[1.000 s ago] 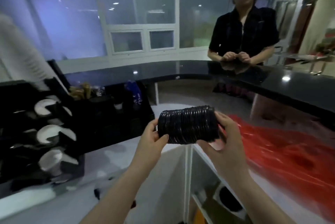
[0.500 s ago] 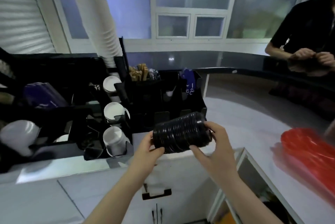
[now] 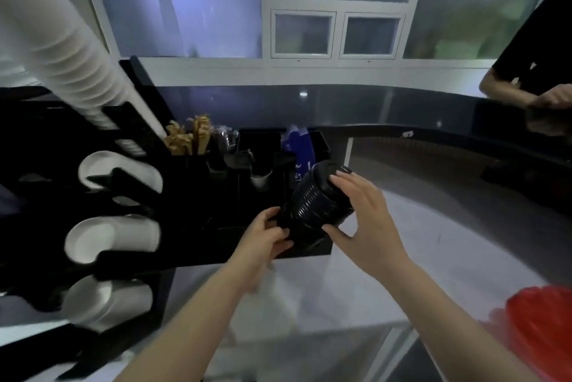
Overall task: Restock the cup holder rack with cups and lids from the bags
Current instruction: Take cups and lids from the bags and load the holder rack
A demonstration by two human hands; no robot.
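Observation:
A stack of black lids hangs tilted over the right end of the black cup holder rack. My left hand grips the stack's lower near end. My right hand holds its upper far end, fingers over the top lid and thumb underneath. White cups lie on their sides in the rack's left slots, with two more slots of cups below. A tall sleeve of white cups leans out of the rack's top left.
The rack's rear bins hold brown stir sticks and a blue packet. A red bag lies on the white counter at the right. Another person stands behind the dark raised counter at the far right.
I have turned left and moved closer to the rack. Both hands have carried the lid stack forward over the rack's right end and tilted it from level to steep.

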